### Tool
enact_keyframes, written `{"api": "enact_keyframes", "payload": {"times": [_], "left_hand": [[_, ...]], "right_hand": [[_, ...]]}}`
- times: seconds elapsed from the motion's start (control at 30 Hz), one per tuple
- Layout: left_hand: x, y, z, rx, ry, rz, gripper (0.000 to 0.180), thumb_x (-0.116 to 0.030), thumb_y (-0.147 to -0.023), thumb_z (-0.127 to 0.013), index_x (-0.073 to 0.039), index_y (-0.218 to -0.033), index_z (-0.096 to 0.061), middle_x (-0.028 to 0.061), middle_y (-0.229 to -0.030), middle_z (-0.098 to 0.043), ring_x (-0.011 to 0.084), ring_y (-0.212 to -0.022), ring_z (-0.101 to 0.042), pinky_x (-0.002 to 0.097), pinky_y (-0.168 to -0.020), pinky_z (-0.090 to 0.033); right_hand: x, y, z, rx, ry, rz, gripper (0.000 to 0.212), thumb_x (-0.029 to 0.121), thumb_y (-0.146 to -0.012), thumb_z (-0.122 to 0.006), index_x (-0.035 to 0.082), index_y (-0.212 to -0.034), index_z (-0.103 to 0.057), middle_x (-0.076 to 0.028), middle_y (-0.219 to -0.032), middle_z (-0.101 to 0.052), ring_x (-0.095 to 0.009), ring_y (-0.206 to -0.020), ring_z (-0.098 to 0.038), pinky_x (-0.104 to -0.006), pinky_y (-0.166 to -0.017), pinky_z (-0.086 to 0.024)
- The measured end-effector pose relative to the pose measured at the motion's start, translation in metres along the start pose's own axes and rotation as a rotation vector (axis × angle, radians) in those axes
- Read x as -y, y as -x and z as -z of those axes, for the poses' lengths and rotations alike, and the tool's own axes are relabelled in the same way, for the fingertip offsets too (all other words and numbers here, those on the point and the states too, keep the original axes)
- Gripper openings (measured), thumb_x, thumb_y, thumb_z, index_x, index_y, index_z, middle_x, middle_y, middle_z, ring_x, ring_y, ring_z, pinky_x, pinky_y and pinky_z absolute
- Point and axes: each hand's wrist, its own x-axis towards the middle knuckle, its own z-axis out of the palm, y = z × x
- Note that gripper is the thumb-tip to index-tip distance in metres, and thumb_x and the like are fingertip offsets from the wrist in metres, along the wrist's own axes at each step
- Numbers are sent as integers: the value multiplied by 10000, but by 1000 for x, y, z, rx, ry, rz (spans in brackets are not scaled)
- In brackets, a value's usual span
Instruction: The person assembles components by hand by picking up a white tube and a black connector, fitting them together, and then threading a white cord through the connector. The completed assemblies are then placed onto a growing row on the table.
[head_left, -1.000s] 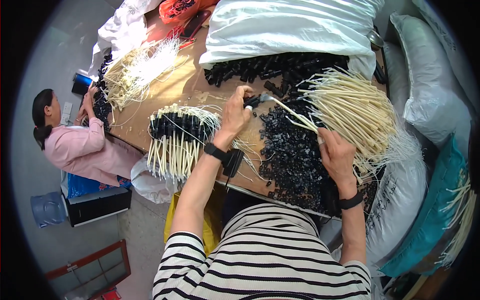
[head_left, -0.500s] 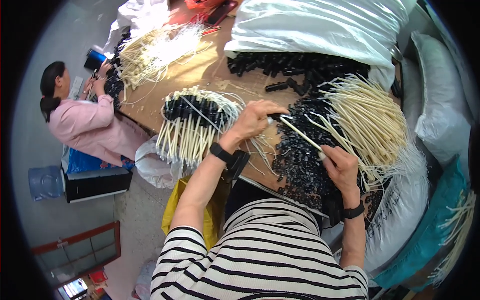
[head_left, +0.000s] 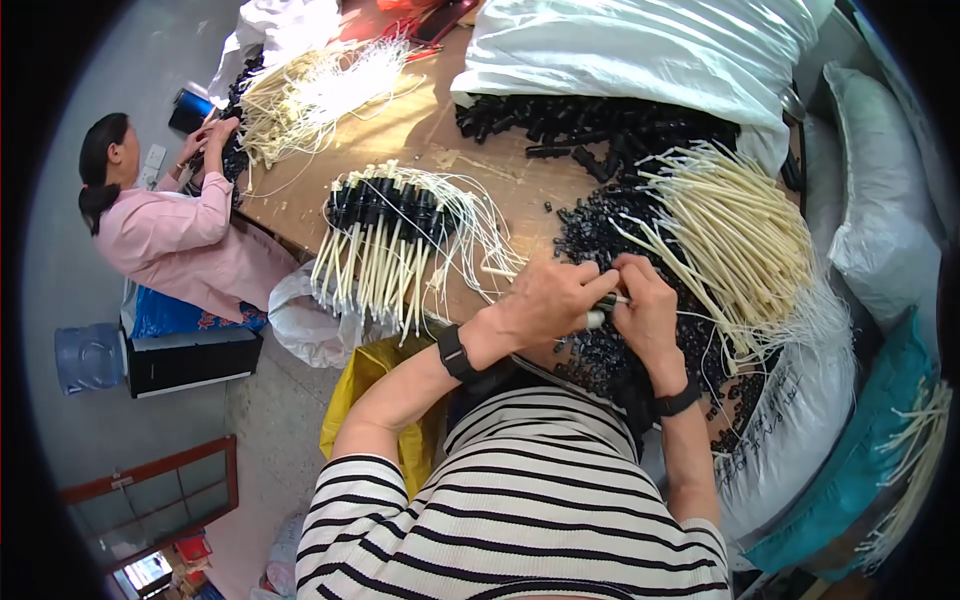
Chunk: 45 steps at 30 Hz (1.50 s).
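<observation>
pinching a black part (head_left: 606, 300) with my left grip (head_left: 545, 300), i have my right grip (head_left: 648, 318) clenched at its other end, near small black pieces (head_left: 590, 228) on the surface (head_left: 400, 135).

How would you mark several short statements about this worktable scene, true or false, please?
1. The left grip and right grip are spread wide apart. False: they nearly meet, with a small black part between them.
2. A white sack lies at the far side of the table. True.
3. The bundle with black sleeves lies right of both grips. False: it lies to their left.
4. A co-worker in pink is on the picture's left side. True.
5. A yellow bag shows below the table's near edge. True.
</observation>
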Motion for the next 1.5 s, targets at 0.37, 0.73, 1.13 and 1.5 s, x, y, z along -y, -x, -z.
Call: {"api": "enact_keyframes", "payload": {"times": [0.37, 0.73, 1.13, 1.5], "left_hand": [[38, 23, -13, 19, 589, 854, 150, -122, -889, -598, -90, -1015, -672, 11, -759, -678, 84, -563, -584, 235, -485, -422], [26, 7, -11, 89, 852, 832, 250, -36, -784, -666, -20, -1031, -700, -8, -820, -645, 49, -702, -579, 199, -628, -469], [32, 13, -14, 178, 528, 606, 353, -9, -743, -536, -44, -1080, -633, 178, -932, -633, 357, -944, -612, 410, -826, -478], [24, 14, -15, 295, 313, 414, 377, -15, -741, -524, -52, -1101, -627, 183, -990, -649, 377, -976, -606, 468, -838, -485]], "right_hand": [[20, -2, 42, 304, -404, -136, 192, 140, -775, -764, 41, -895, -653, -33, -694, -617, -119, -612, -590, -264, -523, -459], [9, 10, 5, 16, 132, 194, 201, 124, -779, -766, 69, -913, -626, -53, -634, -580, -160, -499, -549, -285, -483, -441], [4, 12, 7, -18, 42, -88, 117, 88, -799, -684, 74, -914, -700, -93, -632, -629, -191, -508, -613, -286, -492, -459], [1, 10, -5, 50, -29, 31, 115, 78, -793, -689, 75, -909, -689, -110, -654, -629, -221, -519, -611, -310, -488, -459]]}}
